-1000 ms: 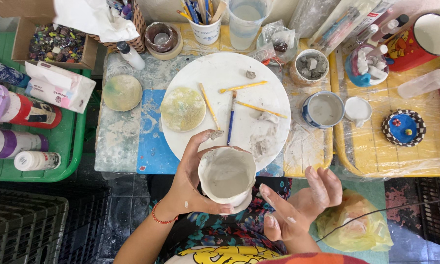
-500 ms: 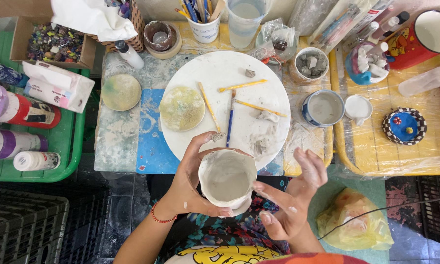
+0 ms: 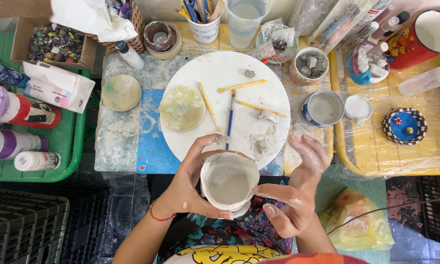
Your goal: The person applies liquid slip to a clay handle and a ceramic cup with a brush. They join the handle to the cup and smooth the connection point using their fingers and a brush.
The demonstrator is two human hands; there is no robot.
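My left hand (image 3: pixel 190 181) is wrapped around a pale, wet clay cup (image 3: pixel 229 182), thumb on its far rim and fingers under its base. The cup is upright, held over my lap just below the table's near edge. My right hand (image 3: pixel 298 193) is spread, clay-smeared, right beside the cup; its fingertips reach toward the cup's right wall. Beyond the cup lies a round white board (image 3: pixel 227 78) with wooden sticks (image 3: pixel 242 86), a blue-handled brush (image 3: pixel 230 117), clay lumps (image 3: pixel 266 117) and a yellowish sponge disc (image 3: pixel 182 108).
Right of the board stand a cup of grey water (image 3: pixel 322 107), a small white dish (image 3: pixel 358 107) and a bowl of clay bits (image 3: pixel 312 63). A jar of tools (image 3: pixel 204 22) and a clear beaker (image 3: pixel 244 19) stand behind. A green tray (image 3: pixel 59 151) with bottles lies left.
My right hand has moved up and in toward the cup's right side, fingers spreading. My left hand and the cup have stayed in place.
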